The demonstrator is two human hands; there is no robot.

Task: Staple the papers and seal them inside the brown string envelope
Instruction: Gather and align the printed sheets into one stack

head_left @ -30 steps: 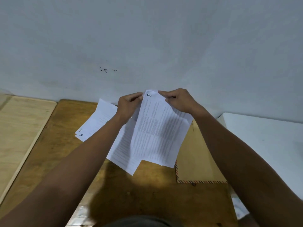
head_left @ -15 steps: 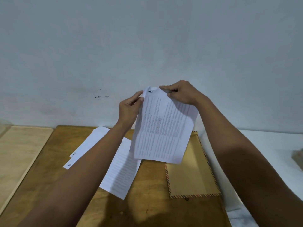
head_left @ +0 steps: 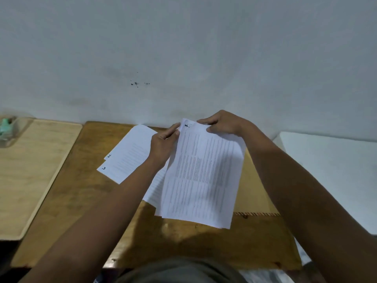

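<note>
Left hand: we close our left hand [head_left: 163,145] on the left part of the top edge of a white printed sheet of paper [head_left: 202,178], thumb toward us and fingers behind the page.
Right hand: our right hand [head_left: 221,123] pinches the same top edge further right, fingertips curled over the front.
Held sheet: we hold it off the desk, hanging down and tilted a little; its lower edge overlaps the near border of the envelope. Whether we hold one sheet or more, we cannot tell.
Envelope: the brown paper envelope with a striped red-and-dark border [head_left: 253,193] lies flat on the desk under and to the right of the held sheet, partly covered by it and by our right forearm.
Loose pages: more white printed pages [head_left: 127,155] lie fanned on the dark brown wooden desk [head_left: 77,188] to the left, with one more beneath the held sheet.
Edges: the desk's far edge meets the pale grey wall [head_left: 183,48]; its left edge sits beside a light plywood tray with a raised rim [head_left: 30,170]; a white surface [head_left: 330,170] borders it on the right.
Open room: we see bare desk to the left of the pages and along the near edge.
Writing: a handwritten dark mark sits in the held sheet's top corner, and similar marks sit on two corners of the loose pages; we cannot read them. The printed text is too small to read.
</note>
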